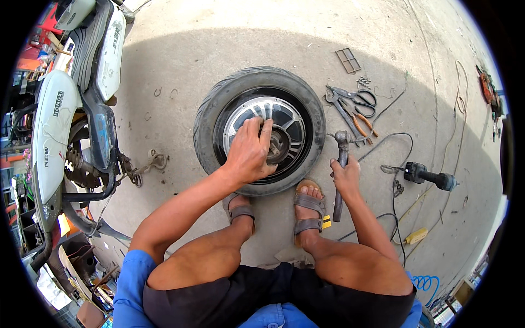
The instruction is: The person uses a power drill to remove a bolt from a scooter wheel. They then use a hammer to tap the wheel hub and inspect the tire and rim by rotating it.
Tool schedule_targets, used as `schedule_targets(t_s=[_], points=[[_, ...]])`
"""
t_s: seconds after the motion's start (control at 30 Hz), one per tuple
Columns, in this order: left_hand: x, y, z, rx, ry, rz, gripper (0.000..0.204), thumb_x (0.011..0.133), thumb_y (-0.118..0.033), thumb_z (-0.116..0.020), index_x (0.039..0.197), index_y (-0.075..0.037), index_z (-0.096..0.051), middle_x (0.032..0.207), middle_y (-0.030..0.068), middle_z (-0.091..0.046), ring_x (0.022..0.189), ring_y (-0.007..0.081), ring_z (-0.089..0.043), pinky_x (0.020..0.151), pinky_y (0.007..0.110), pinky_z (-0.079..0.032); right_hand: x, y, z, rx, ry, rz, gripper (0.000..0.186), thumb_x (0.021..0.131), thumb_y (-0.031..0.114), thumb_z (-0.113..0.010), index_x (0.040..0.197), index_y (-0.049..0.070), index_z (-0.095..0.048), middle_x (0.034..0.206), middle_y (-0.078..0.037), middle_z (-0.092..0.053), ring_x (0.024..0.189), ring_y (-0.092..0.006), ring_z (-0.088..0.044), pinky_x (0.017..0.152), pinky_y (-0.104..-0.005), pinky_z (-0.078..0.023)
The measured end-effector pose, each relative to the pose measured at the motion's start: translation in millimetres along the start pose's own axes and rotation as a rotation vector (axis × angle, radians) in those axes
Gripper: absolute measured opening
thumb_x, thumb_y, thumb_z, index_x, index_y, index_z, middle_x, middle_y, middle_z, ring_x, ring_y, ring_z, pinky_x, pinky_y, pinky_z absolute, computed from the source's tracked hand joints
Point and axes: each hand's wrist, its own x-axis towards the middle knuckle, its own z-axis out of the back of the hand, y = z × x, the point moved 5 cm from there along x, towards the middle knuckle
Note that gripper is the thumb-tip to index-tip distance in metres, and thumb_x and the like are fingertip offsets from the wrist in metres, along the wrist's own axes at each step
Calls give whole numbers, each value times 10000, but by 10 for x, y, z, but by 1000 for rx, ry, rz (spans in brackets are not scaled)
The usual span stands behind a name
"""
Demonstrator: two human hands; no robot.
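Note:
A motor wheel with a black tyre (257, 75) lies flat on the ground in front of my feet, its silver and black hub (240, 112) facing up. My left hand (250, 150) reaches over the hub, its bent fingers and thumb around a dark ring (285, 141) at the centre. Part of the ring is hidden under that hand. To the right of the tyre, my right hand (345, 176) is closed round the handle of a hammer (342, 143). The hammer's head points away from me and is apart from the wheel.
Scissors (363, 101), pliers with orange handles (362, 123) and a small metal grid (348, 60) lie at the far right. Nearer are a black power tool (429, 176), loose cables and a yellow-handled item (416, 236). A white scooter (52, 131) stands on the left.

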Motion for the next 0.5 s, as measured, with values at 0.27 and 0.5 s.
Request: schedule_targets(t_s=[0.27, 0.5], points=[[-82, -22, 34, 35, 71, 32, 1072, 528, -198, -945, 1425, 88, -434, 1311, 257, -457, 1155, 426, -508, 981, 476, -456, -258, -340, -45, -40, -12, -27, 260, 900, 165, -732, 812, -9, -559, 582, -51, -559, 477, -141, -564, 443, -331, -444], [-109, -15, 51, 32, 54, -9, 1113, 550, -215, -935, 1465, 94, -382, 1307, 247, -465, 1164, 402, -498, 956, 467, -441, -230, -470, -123, -105, 30, 29, 279, 882, 189, -741, 821, -20, -567, 582, -94, -569, 498, -190, -591, 481, -393, -461]])
